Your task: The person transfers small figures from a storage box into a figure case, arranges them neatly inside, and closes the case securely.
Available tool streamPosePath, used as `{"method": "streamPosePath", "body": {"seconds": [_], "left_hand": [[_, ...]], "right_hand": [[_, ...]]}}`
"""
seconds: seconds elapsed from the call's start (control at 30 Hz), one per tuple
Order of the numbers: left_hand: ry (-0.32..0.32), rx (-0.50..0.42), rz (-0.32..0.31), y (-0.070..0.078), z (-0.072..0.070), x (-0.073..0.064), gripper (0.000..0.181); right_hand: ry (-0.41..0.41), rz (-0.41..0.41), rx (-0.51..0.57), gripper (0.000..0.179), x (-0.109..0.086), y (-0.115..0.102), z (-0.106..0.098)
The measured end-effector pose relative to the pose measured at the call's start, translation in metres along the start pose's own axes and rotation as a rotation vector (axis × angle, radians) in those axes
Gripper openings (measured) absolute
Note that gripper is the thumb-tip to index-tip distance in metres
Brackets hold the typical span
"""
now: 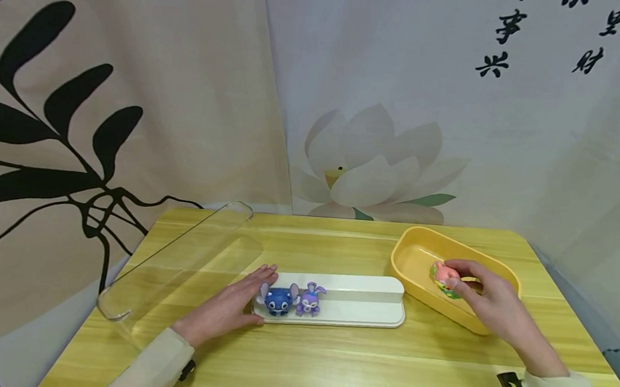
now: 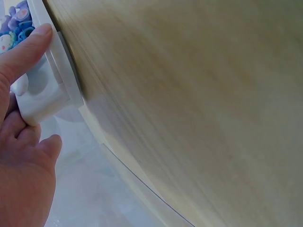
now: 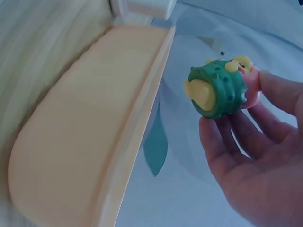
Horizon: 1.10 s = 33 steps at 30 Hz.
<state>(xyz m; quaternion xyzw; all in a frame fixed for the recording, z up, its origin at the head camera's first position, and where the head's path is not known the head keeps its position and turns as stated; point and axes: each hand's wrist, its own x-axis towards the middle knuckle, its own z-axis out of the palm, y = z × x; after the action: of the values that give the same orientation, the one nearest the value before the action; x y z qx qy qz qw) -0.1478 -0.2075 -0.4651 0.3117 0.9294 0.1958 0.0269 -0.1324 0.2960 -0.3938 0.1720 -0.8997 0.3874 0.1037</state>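
Head view: the left hand holds the left end of the white base, where the blue figure and purple figure already stand. Right of the base, over the yellow tray, the right hand holds the pink-and-green figure, seemingly yet to be set down. Left wrist view: thumb over the base's edge, fingers curled at its end. Right wrist view: thumb and fingers pinch the pink-and-green figure.

a lotus-printed cloth hangs behind the table.

Yellow wood-grain table beneath a white stepped stand, yellow tray and clear cover.
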Motion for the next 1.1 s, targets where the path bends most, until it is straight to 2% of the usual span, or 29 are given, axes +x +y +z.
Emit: {"method": "streamPosePath", "body": {"seconds": [0.2, 0.4, 0.67, 1.1], "left_hand": [[0.011, 0.003, 0.009, 0.000, 0.000, 0.000, 0.096], [0.016, 0.002, 0.007, 0.000, 0.000, 0.001, 0.096], [0.015, -0.006, -0.007, 0.001, 0.000, -0.001, 0.096], [-0.017, -0.016, -0.041, 0.001, 0.000, 0.000, 0.095]], "right_hand": [[-0.004, -0.025, 0.058, 0.031, 0.001, -0.015, 0.011], [-0.065, -0.030, 0.169, 0.035, 0.000, -0.023, 0.022], [-0.121, -0.076, 0.259, 0.033, 0.004, -0.029, 0.041], [-0.233, -0.076, 0.373, 0.033, 0.008, -0.035, 0.070]]}}
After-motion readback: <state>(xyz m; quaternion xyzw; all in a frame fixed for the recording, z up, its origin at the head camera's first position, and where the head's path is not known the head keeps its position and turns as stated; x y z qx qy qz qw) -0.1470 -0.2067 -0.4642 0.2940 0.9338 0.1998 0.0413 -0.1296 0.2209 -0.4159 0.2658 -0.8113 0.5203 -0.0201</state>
